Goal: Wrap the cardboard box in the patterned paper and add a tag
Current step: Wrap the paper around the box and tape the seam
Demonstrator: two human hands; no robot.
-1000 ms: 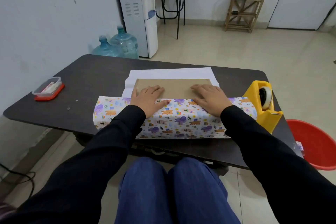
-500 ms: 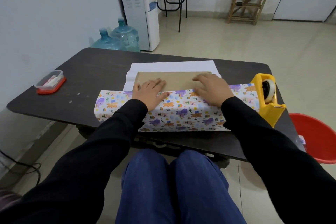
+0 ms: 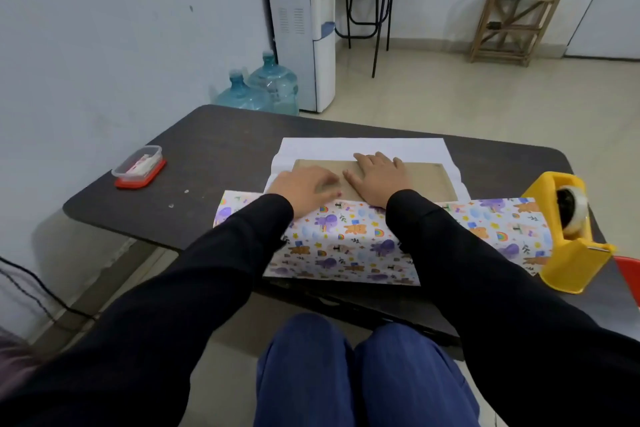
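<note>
Where the dark brown surface (image 3: 214, 156) carries it, animal-and-rainbow patterned paper (image 3: 363, 239) lies under the flat brown cardboard box (image 3: 426, 177) | left hand (image 3: 304, 187), right hand (image 3: 379, 178) flat on the box, fingers straight, gripping nothing | print too small to read

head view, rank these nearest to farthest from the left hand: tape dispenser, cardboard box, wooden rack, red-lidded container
From the left hand:
1. cardboard box, right at the hand, by the box's near left corner.
2. red-lidded container, on the left side of the table.
3. tape dispenser, at the table's right edge.
4. wooden rack, across the room by the far wall.
</note>
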